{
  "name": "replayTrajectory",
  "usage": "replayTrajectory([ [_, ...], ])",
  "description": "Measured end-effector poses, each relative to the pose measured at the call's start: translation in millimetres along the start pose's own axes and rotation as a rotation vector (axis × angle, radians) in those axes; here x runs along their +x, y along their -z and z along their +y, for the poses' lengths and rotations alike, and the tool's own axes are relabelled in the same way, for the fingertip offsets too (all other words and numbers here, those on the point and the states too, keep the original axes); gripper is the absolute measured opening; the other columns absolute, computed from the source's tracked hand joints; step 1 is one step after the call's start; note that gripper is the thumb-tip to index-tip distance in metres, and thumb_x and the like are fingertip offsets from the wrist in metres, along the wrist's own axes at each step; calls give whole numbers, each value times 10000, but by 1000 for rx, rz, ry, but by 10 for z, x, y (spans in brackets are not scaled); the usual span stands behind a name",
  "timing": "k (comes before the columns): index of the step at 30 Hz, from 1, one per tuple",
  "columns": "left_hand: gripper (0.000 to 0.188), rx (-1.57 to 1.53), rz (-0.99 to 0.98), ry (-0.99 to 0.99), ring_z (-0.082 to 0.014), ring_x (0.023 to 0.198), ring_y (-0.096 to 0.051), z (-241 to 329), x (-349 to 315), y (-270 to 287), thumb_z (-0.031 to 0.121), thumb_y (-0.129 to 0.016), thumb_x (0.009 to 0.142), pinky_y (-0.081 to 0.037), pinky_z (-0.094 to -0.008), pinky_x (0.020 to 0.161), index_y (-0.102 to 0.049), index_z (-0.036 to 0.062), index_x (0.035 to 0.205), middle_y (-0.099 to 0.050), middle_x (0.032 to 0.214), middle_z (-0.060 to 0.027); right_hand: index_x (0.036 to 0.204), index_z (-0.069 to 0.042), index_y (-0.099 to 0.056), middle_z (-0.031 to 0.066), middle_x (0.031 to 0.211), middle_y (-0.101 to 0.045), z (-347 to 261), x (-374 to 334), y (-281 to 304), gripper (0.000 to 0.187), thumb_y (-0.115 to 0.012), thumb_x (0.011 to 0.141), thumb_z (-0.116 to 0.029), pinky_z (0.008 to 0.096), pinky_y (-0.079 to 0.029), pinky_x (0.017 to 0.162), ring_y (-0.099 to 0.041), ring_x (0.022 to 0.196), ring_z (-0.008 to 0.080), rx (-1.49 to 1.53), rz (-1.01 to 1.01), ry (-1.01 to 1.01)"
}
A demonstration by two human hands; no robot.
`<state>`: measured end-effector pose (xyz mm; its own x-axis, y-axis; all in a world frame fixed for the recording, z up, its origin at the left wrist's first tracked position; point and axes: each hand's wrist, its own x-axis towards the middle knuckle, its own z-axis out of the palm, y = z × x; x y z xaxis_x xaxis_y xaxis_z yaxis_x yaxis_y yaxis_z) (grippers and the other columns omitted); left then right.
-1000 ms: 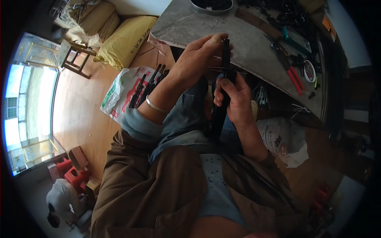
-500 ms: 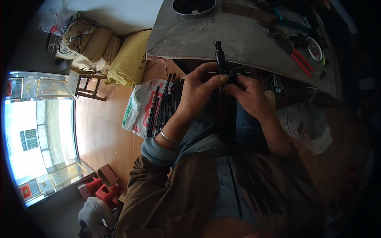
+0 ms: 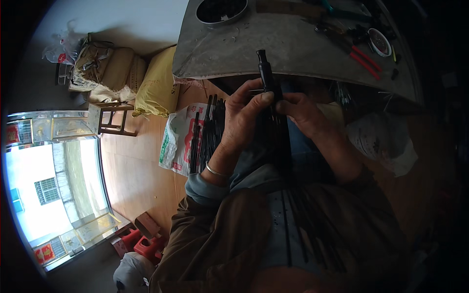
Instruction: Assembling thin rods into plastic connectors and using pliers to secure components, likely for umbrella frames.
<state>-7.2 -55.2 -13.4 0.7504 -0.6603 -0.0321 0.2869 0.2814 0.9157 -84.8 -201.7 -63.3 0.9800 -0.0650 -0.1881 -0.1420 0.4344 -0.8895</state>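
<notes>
Upright in front of me stands what looks like a black umbrella frame (image 3: 265,71), its narrow stepped end upward and dark rods running down between my knees. My left hand (image 3: 239,115) grips it just below that end, thumb pressed on the front. A thin pale wire (image 3: 255,90) pokes out beside the left fingers. From the other side my right hand (image 3: 305,115) pinches the frame slightly lower, fingers bent; its fingertips are partly lost in shadow. Several loose black rods (image 3: 312,234) lie across my lap.
A grey table (image 3: 210,53) ahead carries a bowl of black pieces (image 3: 222,9), red-handled pliers (image 3: 364,63) and a small white dish (image 3: 380,43). More black rods (image 3: 211,132) rest on a printed bag (image 3: 173,144) at left, near a wooden stool (image 3: 117,119) and yellow sack (image 3: 156,88).
The view has shifted, so the table sits higher and further left. My right hand has moved slightly down the frame. The wire that stuck out past its right side no longer shows there.
</notes>
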Motion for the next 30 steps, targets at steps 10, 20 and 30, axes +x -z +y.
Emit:
replayTrajectory([
  [10, 288, -72, -167, -36, -100, 896, -584, -45, 43, 76, 139, -653, 876, -458, -263, 858, -610, 41, 1143, -640, 971, -25, 964, -58, -654, -45, 811, -590, -51, -49, -86, 311, -724, 827, -329, 211, -423, 657, -530, 718, 36, 240, -117, -82],
  [20, 313, -257, -123, 95, -132, 921, -623, -53, 59, 72, 95, -669, 860, -495, -279, 855, -602, 13, 1155, -667, 1012, -67, 886, -61, -663, -50, 793, -587, -202, -148, -119, 280, -767, 793, -303, 209, -401, 673, -506, 740, 29, -55, 67, 12],
  [30, 256, -299, -190, 92, -116, 922, -597, 22, -36, -52, 95, -655, 871, -481, -269, 851, -601, 37, 1114, -636, 985, -35, 778, -90, -613, -69, 714, -514, -215, -232, -126, 298, -765, 787, -347, 215, -355, 603, -440, 660, 30, -59, 53, -13],
])
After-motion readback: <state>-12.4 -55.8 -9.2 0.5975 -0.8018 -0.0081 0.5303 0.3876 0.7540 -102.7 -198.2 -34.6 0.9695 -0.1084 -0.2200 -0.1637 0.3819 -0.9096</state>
